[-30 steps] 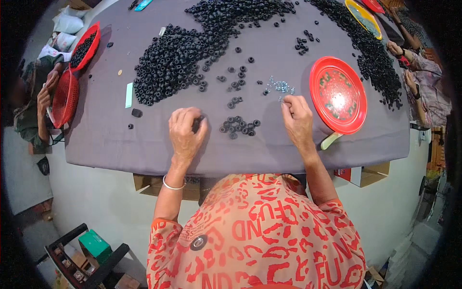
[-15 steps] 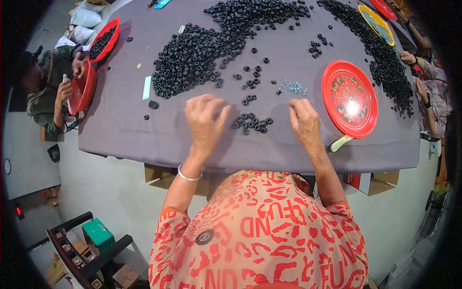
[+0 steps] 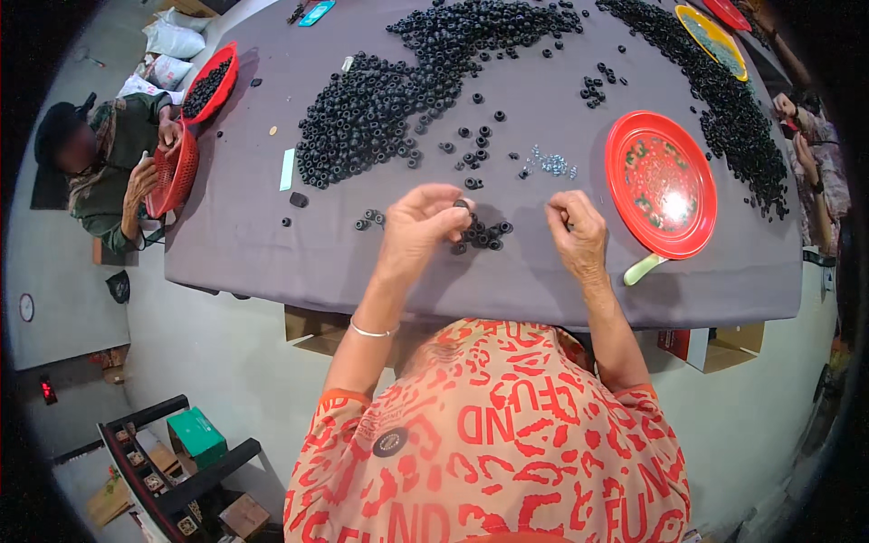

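My left hand [image 3: 424, 222] pinches a small black ring-shaped part [image 3: 461, 205] between thumb and fingertips. Just under and beside those fingertips lies a little cluster of the same black parts [image 3: 494, 232]. To the left of my wrist sit a few more black parts [image 3: 369, 220]. My right hand [image 3: 577, 228] is curled closed above the cloth, and what its fingers hold, if anything, cannot be made out. Beyond it is a scatter of tiny pale blue, shiny pieces [image 3: 552, 163]. A large heap of black ring-shaped parts [image 3: 362, 118] spreads across the table ahead.
A red round tray [image 3: 620, 181] lies at right, a pale green handle [image 3: 644, 269] showing beneath it. Smaller black pieces [image 3: 738, 136] form a long band at far right. A co-worker [image 3: 109, 172] sits at left by red baskets [image 3: 186, 172]; another person's arms [image 3: 806, 154] are at right.
My left hand has moved right, over the small cluster, and now pinches a black part. A few black parts show where it was. My right hand has stayed nearly in place.
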### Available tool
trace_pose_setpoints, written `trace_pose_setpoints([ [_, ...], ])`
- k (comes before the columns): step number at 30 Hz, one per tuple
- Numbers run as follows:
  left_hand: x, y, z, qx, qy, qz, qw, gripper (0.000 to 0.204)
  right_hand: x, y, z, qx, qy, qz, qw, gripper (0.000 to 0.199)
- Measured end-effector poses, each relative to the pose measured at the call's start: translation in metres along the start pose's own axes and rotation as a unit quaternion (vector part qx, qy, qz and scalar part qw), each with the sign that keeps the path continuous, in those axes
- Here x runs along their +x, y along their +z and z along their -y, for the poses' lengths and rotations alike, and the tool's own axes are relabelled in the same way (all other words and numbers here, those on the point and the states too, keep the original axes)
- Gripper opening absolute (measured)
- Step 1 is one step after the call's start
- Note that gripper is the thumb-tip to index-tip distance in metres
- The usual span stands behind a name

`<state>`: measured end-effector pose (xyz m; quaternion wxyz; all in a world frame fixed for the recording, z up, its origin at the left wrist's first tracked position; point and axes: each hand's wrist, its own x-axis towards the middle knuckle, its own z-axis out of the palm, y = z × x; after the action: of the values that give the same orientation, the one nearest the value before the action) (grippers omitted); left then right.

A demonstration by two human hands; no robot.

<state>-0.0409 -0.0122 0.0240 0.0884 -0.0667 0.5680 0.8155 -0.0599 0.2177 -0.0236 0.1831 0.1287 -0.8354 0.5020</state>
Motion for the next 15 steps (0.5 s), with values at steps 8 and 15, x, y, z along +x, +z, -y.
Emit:
trace_pose_setpoints([
  [8, -0.035, 0.002, 0.016, -0.257, -0.103, 0.06, 0.959, 0.024, -0.007, -0.005, 0.029, 0.205, 0.126, 0.105, 0.965, 0.011],
  [15, -0.046, 0.006, 0.02, -0.293, -0.112, 0.086, 0.946, 0.02, -0.01, -0.011, 0.068, 0.241, 0.089, 0.165, 0.952, 0.015],
])
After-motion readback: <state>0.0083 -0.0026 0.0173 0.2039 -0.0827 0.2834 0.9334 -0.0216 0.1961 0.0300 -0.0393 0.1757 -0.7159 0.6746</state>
